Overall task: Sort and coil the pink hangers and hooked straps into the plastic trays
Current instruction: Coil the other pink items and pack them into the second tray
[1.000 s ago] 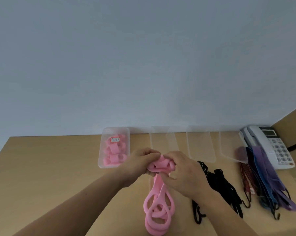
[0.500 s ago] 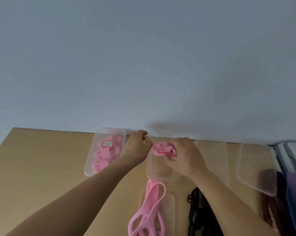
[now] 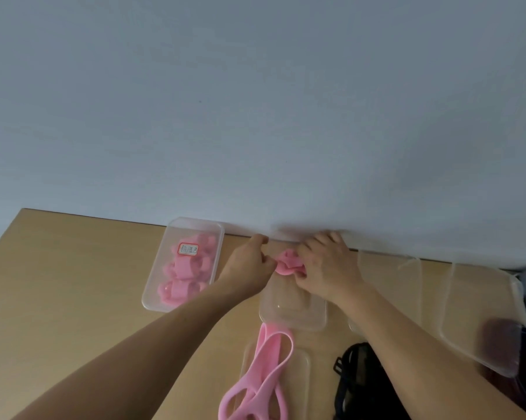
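Note:
A coiled pink hanger (image 3: 287,263) sits at the far end of a clear plastic tray (image 3: 295,316). My right hand (image 3: 325,268) grips the coil from the right, fingers curled over it. My left hand (image 3: 249,268) touches the coil's left edge, thumb stretched toward the wall; whether it pinches is hidden. Loose pink hangers (image 3: 264,377) lie uncoiled near me, over a clear lid (image 3: 304,371). A lidded tray (image 3: 184,262) at the left holds several pink coils under a red-edged label.
Black hooked straps (image 3: 358,383) lie right of the loose hangers, under my right forearm. More clear trays (image 3: 480,316) stand to the right, with dark red and blue straps at the frame's right edge. The wall runs just behind the trays.
Both hands carried the pink coil from above the table's middle forward into the far end of the clear tray. The view has shifted closer and left.

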`<action>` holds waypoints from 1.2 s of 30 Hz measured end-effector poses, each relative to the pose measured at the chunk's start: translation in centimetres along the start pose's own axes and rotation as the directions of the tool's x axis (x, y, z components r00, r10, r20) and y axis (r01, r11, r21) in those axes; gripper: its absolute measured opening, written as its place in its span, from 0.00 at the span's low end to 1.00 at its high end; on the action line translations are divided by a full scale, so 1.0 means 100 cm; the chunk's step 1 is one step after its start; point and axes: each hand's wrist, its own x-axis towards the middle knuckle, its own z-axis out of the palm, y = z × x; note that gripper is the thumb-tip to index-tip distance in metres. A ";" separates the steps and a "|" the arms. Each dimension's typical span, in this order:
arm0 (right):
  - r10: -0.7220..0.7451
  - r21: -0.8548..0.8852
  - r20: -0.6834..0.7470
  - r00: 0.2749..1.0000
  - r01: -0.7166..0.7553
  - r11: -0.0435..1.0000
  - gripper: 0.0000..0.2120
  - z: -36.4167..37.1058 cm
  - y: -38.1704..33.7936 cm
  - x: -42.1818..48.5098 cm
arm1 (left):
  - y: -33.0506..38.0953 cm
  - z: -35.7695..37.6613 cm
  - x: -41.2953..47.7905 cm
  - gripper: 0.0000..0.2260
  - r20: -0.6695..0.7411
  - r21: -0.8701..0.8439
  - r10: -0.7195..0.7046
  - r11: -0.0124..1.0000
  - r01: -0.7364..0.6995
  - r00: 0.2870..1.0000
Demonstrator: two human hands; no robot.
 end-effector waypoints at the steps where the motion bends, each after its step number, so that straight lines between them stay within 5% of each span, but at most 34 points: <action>1: 0.013 -0.042 0.004 1.000 -0.013 0.999 0.13 0.001 -0.002 0.000 | 0.000 -0.001 0.000 0.23 0.003 0.002 0.003 1.000 -0.003 1.000; 5: 0.070 -0.101 -0.067 0.995 -0.077 0.992 0.11 0.004 -0.011 -0.003 | 0.001 -0.001 -0.004 0.24 0.004 0.105 0.034 0.994 -0.034 0.999; 7: 0.092 -0.141 -0.091 0.992 -0.104 0.985 0.11 0.005 -0.014 -0.005 | 0.003 -0.003 -0.008 0.24 -0.084 0.295 0.191 0.942 -0.158 0.978; 10: 0.107 -0.160 -0.092 0.990 -0.121 0.980 0.12 0.005 -0.016 -0.005 | 0.008 -0.001 -0.010 0.11 -0.081 0.581 0.553 0.703 -0.411 0.830; 12: 0.120 -0.188 -0.078 0.990 -0.132 0.973 0.11 0.006 -0.017 -0.004 | 0.011 0.000 -0.007 0.05 0.008 0.675 0.638 0.564 -0.475 0.770; 18: 0.163 -0.110 -0.092 0.982 -0.172 0.979 0.13 0.007 -0.015 -0.006 | 0.015 0.007 0.005 0.13 0.071 0.688 0.599 0.550 -0.474 0.797; 30: 0.138 -0.034 -0.129 0.982 -0.144 0.989 0.12 0.015 -0.013 -0.024 | 0.016 0.011 0.009 0.06 0.153 0.730 0.584 0.477 -0.489 0.797; 36: 0.147 -0.026 -0.078 0.986 -0.149 0.989 0.16 0.013 -0.013 -0.028 | 0.013 0.010 0.006 0.04 0.132 0.704 0.558 0.529 -0.473 0.820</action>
